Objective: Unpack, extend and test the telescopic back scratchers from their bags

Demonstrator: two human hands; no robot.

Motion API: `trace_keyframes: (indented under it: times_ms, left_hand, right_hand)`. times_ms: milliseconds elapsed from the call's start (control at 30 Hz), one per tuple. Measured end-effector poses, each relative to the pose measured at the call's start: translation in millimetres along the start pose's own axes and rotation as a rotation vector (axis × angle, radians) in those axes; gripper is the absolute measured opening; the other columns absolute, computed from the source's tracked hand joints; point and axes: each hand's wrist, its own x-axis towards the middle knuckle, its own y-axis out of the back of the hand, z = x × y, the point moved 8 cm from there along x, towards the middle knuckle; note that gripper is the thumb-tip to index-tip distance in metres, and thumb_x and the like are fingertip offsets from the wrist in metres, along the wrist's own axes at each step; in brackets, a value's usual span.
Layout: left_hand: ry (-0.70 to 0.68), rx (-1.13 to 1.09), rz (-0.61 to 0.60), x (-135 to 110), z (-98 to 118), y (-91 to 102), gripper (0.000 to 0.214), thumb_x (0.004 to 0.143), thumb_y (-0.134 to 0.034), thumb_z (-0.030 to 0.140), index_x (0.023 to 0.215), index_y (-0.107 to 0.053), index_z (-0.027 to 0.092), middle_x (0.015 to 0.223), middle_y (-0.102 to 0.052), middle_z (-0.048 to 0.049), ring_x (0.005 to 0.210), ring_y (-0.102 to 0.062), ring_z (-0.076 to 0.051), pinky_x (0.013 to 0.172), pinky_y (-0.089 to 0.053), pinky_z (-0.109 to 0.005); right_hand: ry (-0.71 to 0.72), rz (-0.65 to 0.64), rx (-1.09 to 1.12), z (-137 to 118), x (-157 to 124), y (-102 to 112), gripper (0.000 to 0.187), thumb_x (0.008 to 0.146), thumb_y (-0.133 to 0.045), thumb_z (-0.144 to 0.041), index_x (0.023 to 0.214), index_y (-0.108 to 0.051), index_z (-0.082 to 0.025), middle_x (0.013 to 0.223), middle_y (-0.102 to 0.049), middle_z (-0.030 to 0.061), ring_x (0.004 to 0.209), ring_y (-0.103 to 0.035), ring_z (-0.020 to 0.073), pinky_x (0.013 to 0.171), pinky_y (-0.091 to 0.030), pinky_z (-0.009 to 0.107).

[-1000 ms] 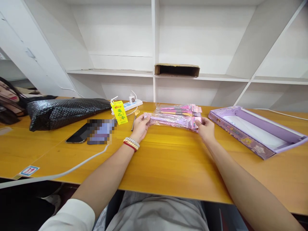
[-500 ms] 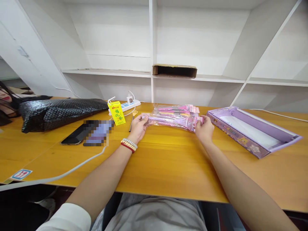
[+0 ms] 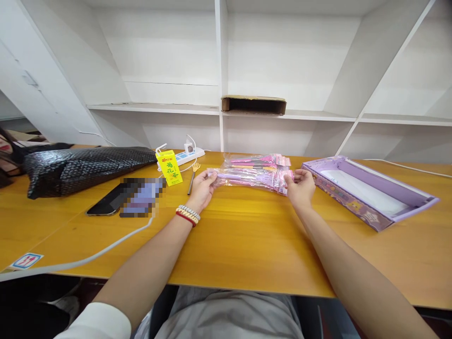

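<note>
At the wooden table (image 3: 240,245), I see left hand (image 3: 201,190) and right hand (image 3: 301,189) pinching opposite ends of a purple packet (image 3: 247,178) — pink packets (image 3: 252,162) just beyond.

You've got bright, even indoor light — glare on the clear plastic pkg (image 3: 245,178) & black bubble wrap (image 3: 84,167), dim under the table (image 3: 247,245). Wide-angle stretch slants the shelving (image 3: 293,61) twd edges — pixel blocks (image 3: 143,197) right beside the black phone (image 3: 105,202).

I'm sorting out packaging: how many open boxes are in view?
2: a brown cardboard box on the shelf, its opening facing the camera, and a purple box on the table, beside the right hand. More could be hidden behind the black wrapped bundle.
</note>
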Motion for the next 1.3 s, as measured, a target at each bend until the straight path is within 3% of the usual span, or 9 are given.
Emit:
trace_keyframes:
  times_ms: [167, 300, 567, 700, 1033, 1300]
  left_hand:
    - [0.012, -0.012, -0.003, -0.3, -0.9, -1.0, 0.020, 0.064, -0.071, 0.019, 0.079, -0.058, 0.013, 0.073, -0.058, 0.0004, 0.066, -0.058, -0.009, 0.070, -0.056, -0.030]
    - [0.024, -0.016, 0.024, -0.5, -0.8, 0.8, 0.019, 0.066, -0.070, 0.019, 0.080, -0.058, 0.013, 0.073, -0.059, 0.0001, 0.067, -0.060, -0.010, 0.070, -0.056, -0.031]
    - [0.032, -0.018, 0.046, -0.8, -1.2, 4.3, 0.016, 0.069, -0.068, 0.019, 0.081, -0.059, 0.013, 0.074, -0.059, -0.0002, 0.066, -0.060, -0.010, 0.068, -0.055, -0.028]
    - [0.022, -0.003, 0.047, 0.2, -1.6, 6.1, 0.017, 0.069, -0.069, 0.020, 0.082, -0.060, 0.013, 0.076, -0.059, -0.0007, 0.065, -0.059, -0.009, 0.066, -0.054, -0.026]
    - [0.029, 0.013, 0.110, 2.4, -3.8, 15.0, 0.017, 0.068, -0.069, 0.021, 0.079, -0.059, 0.013, 0.074, -0.058, -0.0009, 0.066, -0.058, -0.009, 0.065, -0.053, -0.025]
    - [0.044, 0.018, 0.063, 4.0, -6.5, 12.5, 0.017, 0.068, -0.069, 0.022, 0.078, -0.058, 0.014, 0.073, -0.058, -0.0006, 0.062, -0.057, -0.008, 0.064, -0.053, -0.025]
  right_hand:
    - [-0.018, -0.075, 0.065, 1.2, 0.1, -5.5, 0.039, 0.065, -0.062, -0.034, 0.098, -0.058, -0.014, 0.065, -0.053, -0.0010, 0.059, -0.050, 0.0136, 0.061, -0.042, 0.029]
    - [-0.041, -0.150, 0.121, 2.5, -0.6, -11.0, 0.030, 0.066, -0.063, -0.038, 0.084, -0.062, -0.014, 0.067, -0.056, 0.0006, 0.060, -0.050, 0.0130, 0.060, -0.042, 0.028]
    - [-0.200, -0.301, 0.339, 17.0, -3.1, -26.6, 0.033, 0.051, -0.076, -0.034, 0.066, -0.051, -0.017, 0.056, -0.050, -0.0045, 0.047, -0.047, 0.0092, 0.044, -0.039, 0.022]
    - [-0.309, -0.447, 0.393, 16.4, -12.9, -36.7, 0.041, 0.047, -0.079, -0.032, 0.070, -0.048, -0.019, 0.058, -0.057, -0.0030, 0.045, -0.051, 0.0099, 0.041, -0.040, 0.022]
    - [-0.383, -0.493, 0.464, 16.5, -17.8, -41.4, 0.042, 0.048, -0.075, -0.018, 0.086, -0.058, -0.017, 0.068, -0.065, 0.0015, 0.058, -0.062, 0.0162, 0.053, -0.054, 0.029]
    - [-0.359, -0.462, 0.438, 25.6, -12.2, -38.3, 0.034, 0.046, -0.079, -0.021, 0.074, -0.059, -0.017, 0.068, -0.065, 0.0023, 0.060, -0.063, 0.0185, 0.055, -0.057, 0.033]
